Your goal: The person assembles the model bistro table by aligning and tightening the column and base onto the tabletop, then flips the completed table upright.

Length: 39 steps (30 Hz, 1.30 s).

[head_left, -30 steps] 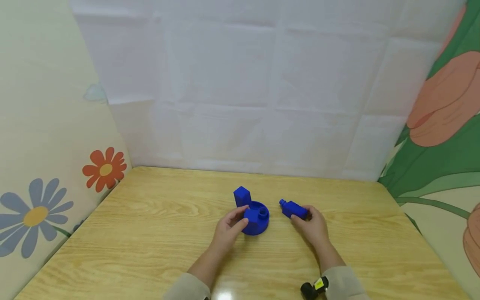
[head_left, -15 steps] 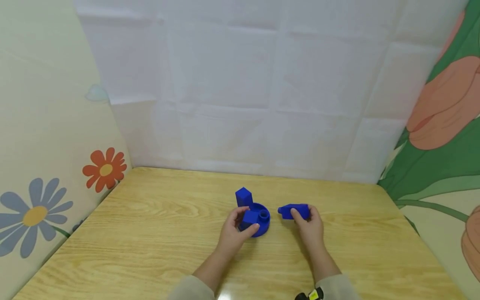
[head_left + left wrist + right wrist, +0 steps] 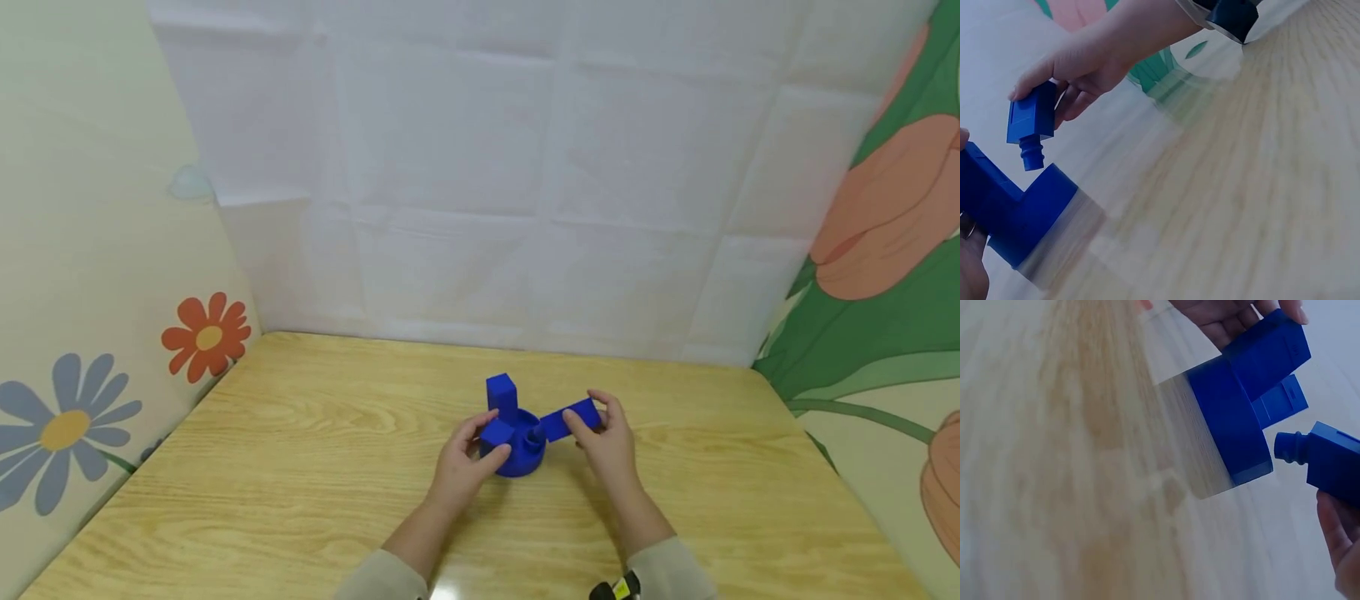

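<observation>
A round blue base (image 3: 522, 467) stands on the wooden table, with two square blue posts rising from it. My left hand (image 3: 457, 471) grips the near post (image 3: 497, 432) between thumb and fingers; the far post (image 3: 501, 396) is untouched. In my right hand (image 3: 613, 446), thumb and fingers pinch a separate blue block (image 3: 557, 425), tilted with its narrow end toward the base. That end is a ribbed peg (image 3: 1290, 447). In the head view the peg overlaps the base's small round socket; both wrist views show it just above the base rim (image 3: 1060, 178), a gap between.
The wood-grain table (image 3: 315, 433) stretches to both sides and meets a creased white cloth (image 3: 480, 208) at the back. Floral panels flank it left and right. A black device with a yellow label (image 3: 621, 588) is strapped at the right wrist.
My right hand has carried the block left to the base, turning its peg end down toward the socket. The base has turned and shifted slightly right in the left hand's grip.
</observation>
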### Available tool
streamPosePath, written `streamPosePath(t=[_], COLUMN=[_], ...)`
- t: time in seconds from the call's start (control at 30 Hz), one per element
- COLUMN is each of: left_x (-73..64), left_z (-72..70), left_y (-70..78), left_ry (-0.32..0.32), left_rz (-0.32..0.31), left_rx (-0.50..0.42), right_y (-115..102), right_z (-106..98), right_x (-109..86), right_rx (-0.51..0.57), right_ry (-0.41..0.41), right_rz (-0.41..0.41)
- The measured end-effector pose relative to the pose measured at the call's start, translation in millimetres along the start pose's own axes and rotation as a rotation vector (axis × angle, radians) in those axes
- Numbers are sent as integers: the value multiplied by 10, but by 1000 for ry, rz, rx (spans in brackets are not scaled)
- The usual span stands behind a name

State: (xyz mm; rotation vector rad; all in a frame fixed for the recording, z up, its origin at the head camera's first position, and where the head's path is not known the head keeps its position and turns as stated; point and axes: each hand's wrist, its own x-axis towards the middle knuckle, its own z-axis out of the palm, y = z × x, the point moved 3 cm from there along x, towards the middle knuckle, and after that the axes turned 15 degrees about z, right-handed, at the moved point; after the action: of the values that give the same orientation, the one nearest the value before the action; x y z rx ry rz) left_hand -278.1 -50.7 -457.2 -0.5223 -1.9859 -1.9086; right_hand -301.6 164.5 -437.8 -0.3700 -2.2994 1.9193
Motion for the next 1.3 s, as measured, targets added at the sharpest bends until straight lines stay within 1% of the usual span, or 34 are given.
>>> streamPosePath(t=[0.13, 0.3, 0.37, 0.5, 0.6, 0.7, 0.8, 0.93, 1.07, 1.2, 1.3], left_x=[6, 14, 18, 29, 39, 43, 42, 39, 36, 36, 42], left_z=[-36, -65, -73, -89, -99, -104, -108, -107, -103, -100, -94], left_y=[-16, -27, -30, -31, -30, -23, -27, -31, -29, -25, -27], left_ry=[-10, -10, -13, -25, -40, -49, -47, -43, -45, -53, -48], left_rz=[8, 49, 53, 41, 37, 31, 2, -15, 11, 39, 26], left_rx=[-25, -71, -90, -104, -97, -95, -96, -104, -104, -91, -95], right_y=[-61, -103, -128, -202, -255, -299, -331, -361, -360, -315, -287], right_z=[32, 79, 99, 144, 178, 200, 212, 219, 234, 251, 263], right_x=[-4, 7, 4, -4, -9, -23, -40, -66, -92, -97, -96], right_rx=[-132, -242, -282, -388, -475, -537, -571, -611, -647, -655, -652], right_ry=[-10, -20, -26, -32, -24, -10, -5, -2, 7, 16, 21], right_rz=[-39, -45, -50, -54, -64, -74, -77, -95, -119, -116, -125])
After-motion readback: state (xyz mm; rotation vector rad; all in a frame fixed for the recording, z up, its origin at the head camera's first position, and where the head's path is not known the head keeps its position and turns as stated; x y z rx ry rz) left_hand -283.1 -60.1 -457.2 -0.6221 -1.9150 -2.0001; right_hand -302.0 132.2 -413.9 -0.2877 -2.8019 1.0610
